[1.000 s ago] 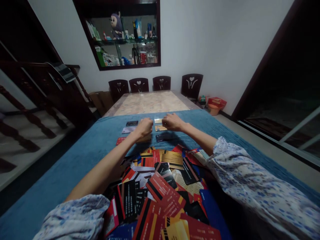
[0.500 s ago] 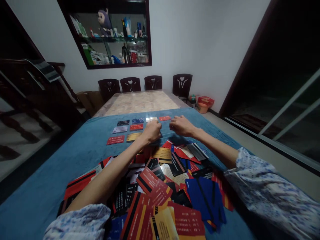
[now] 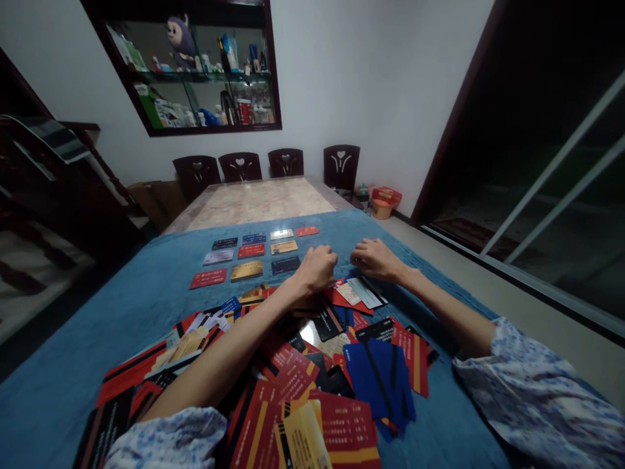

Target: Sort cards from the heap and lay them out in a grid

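Over the far edge of a heap of bank-style cards, my left hand is closed, fingers curled; whatever may be in it is hidden. My right hand, also closed with curled fingers, hovers a short way to its right, its contents hidden too. Beyond my left hand lie rows of small card stacks, among them a dark card, a gold card and a red card. Nearer me, the heap holds blue cards, a yellow card and red cards, overlapping loosely.
A blue cloth covers the near part of the long table. Dark chairs stand at the far end, under a wall cabinet. On the floor at right sits an orange bucket.
Both hands have shifted right, my left hand moving off the card rows. The yellow-orange card and dark card it covered now show. The view has turned slightly right.
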A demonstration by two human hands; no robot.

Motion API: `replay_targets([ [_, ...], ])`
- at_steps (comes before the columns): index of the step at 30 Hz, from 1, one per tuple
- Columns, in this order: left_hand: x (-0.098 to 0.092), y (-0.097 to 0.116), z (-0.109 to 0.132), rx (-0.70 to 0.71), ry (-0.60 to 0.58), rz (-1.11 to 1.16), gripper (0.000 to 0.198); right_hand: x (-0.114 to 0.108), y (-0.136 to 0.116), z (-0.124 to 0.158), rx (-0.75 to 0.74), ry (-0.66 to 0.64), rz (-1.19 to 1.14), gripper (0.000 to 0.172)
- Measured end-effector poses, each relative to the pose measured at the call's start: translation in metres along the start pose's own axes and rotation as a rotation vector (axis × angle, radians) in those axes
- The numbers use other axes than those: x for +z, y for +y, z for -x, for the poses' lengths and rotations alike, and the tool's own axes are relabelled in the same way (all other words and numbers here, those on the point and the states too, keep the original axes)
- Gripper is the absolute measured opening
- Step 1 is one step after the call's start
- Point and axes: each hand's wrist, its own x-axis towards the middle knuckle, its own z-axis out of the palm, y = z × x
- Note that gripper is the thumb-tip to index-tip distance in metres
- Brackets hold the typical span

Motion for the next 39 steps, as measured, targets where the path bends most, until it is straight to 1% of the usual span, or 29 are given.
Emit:
replay_targets([
  [4,0.003,0.019,0.001,0.07,-0.044,0.009,0.015,0.009,0.008,0.014,-0.026,0.029,-0.104,0.022],
  [10,0.017,0.046,0.003,0.202,-0.044,0.041,0.027,0.021,0.008,0.022,-0.106,0.067,-0.295,0.023],
  [14,0.021,0.054,0.004,0.238,-0.08,0.077,0.035,0.026,0.007,0.023,-0.156,0.072,-0.36,0.027],
  [18,0.023,0.054,0.006,0.242,-0.087,0.079,0.043,0.029,0.007,0.024,-0.178,0.079,-0.381,0.027],
  [20,0.023,0.053,0.006,0.232,-0.09,0.077,0.042,0.03,0.007,0.026,-0.171,0.08,-0.371,0.028],
  [22,0.022,0.053,0.006,0.217,-0.1,0.08,0.038,0.029,0.006,0.028,-0.161,0.076,-0.348,0.03],
  [27,0.017,0.049,0.008,0.179,-0.145,0.108,0.02,0.029,0.011,0.033,-0.155,0.064,-0.294,0.035],
  [30,0.015,0.042,0.009,0.17,-0.172,0.097,0.02,0.029,0.015,0.036,-0.148,0.078,-0.287,0.038],
  [34,0.015,0.034,0.009,0.147,-0.194,0.059,0.023,0.029,0.016,0.038,-0.138,0.081,-0.272,0.036],
  [37,0.018,0.031,0.009,0.131,-0.168,0.054,0.022,0.029,0.015,0.039,-0.13,0.1,-0.279,0.038],
  [39,0.021,0.031,0.01,0.121,-0.129,0.062,0.023,0.03,0.013,0.039,-0.137,0.133,-0.307,0.044],
])
